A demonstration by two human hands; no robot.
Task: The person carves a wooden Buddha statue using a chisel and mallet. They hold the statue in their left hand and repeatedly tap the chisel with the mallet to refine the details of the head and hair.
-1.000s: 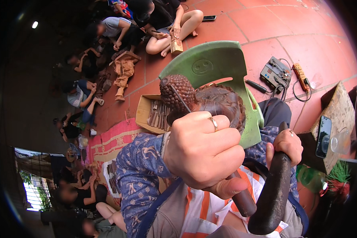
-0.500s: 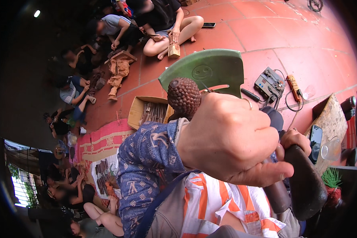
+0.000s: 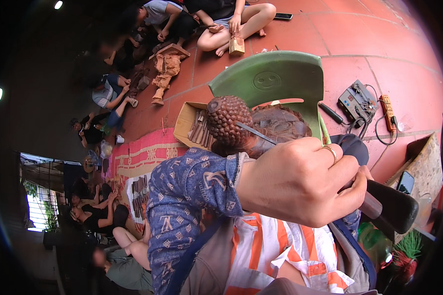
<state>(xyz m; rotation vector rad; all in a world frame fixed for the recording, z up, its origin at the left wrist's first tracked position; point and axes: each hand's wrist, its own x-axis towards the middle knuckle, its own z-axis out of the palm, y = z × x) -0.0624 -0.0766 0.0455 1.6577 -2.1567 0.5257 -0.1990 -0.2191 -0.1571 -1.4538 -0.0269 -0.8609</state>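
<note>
the left hand [image 3: 300, 182] is curled tight around a chisel [image 3: 258, 133], whose thin blade slants up and left from it across the knobbly head of a dark wooden carving [image 3: 226, 118], though contact at the tip cannot be told. just right of that hand juts a black mallet [image 3: 395, 207], while the right hand [image 3: 364, 171] shows only as a sliver behind the left, its grip impossible to tell. beyond the left hand stands a green chair [image 3: 298, 73] behind the carving, with a tool-filled box [image 3: 183, 124] up to the hand's left.
</note>
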